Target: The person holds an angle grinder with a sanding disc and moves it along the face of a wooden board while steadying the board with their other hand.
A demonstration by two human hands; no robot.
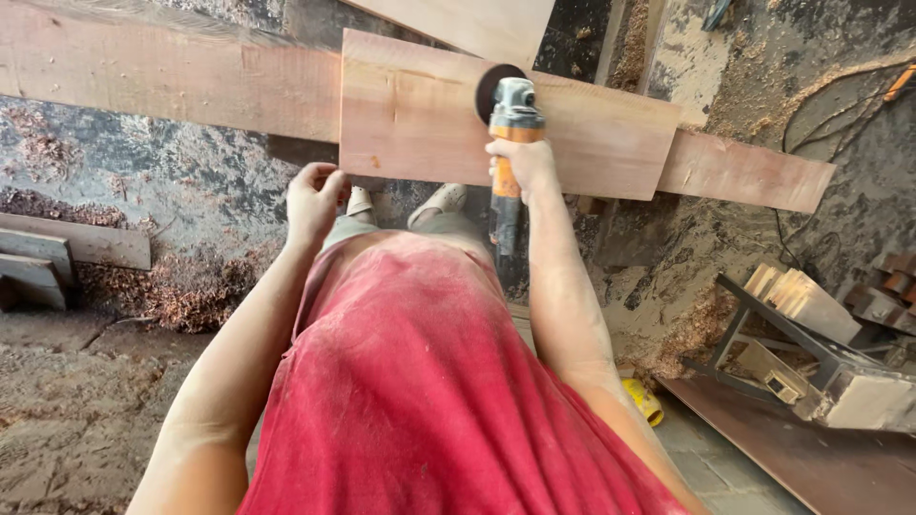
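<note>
A reddish wooden board lies flat across a longer plank, in front of me. My right hand grips an orange and grey angle grinder whose dark sanding disc rests on the board's upper middle. My left hand sits at the board's near edge, fingers curled against it. My red shirt fills the lower middle of the view, and my feet show just below the board.
Wood shavings and sawdust cover the floor. Short planks lie at the left. A metal stand with wood blocks is at the right, beside a dark sheet. A cable runs across the upper right.
</note>
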